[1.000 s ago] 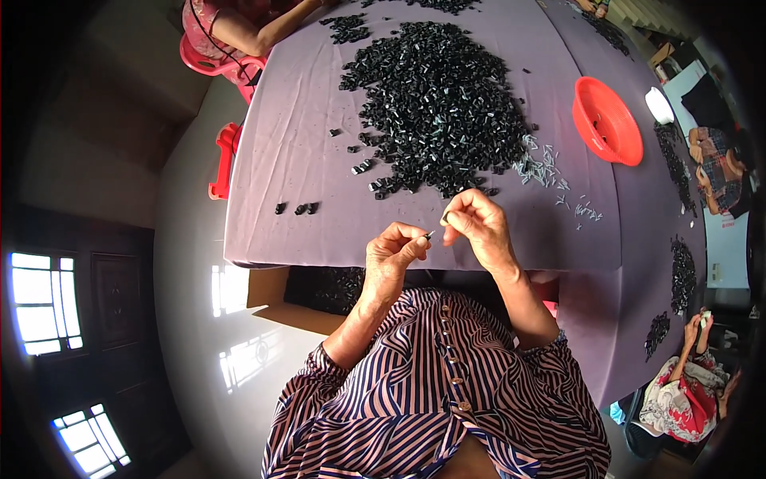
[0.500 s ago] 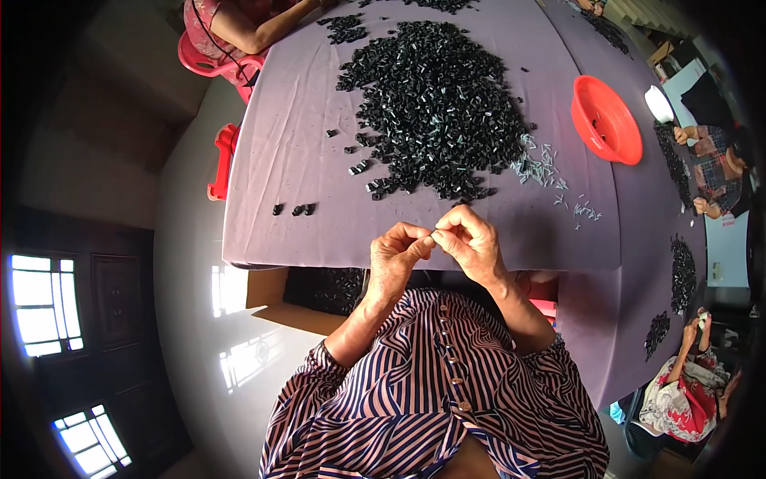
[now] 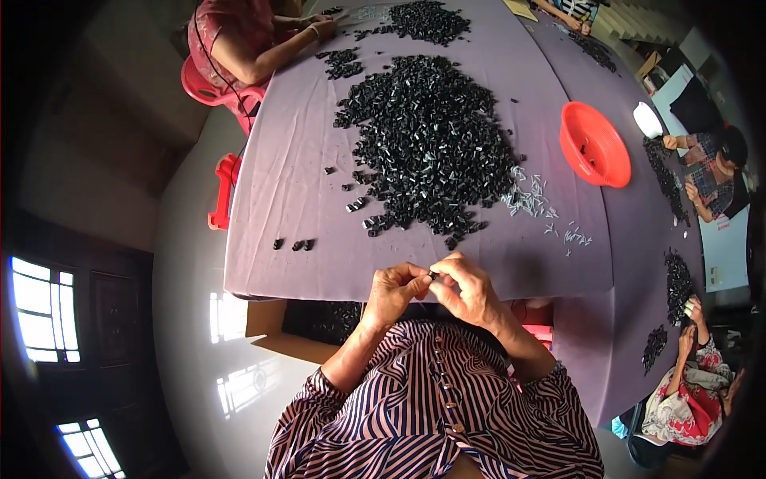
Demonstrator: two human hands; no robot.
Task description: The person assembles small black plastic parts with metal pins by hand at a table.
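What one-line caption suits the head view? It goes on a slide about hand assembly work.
Both hands, left hand and right hand, pinch a small black part at the purple table's edge, below a heap of black parts.

A round red plastic bowl (image 3: 594,145) sits near the right edge of the purple-covered table (image 3: 279,184). Small silvery metal pins (image 3: 533,199) lie scattered just left of it. A red plastic stool (image 3: 225,191) stands by the left edge, and an open brown cardboard box (image 3: 275,331) sits under the near edge.

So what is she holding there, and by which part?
A small black piece, pinched between the fingertips of the left hand and right hand; which part is gripped cannot be told.
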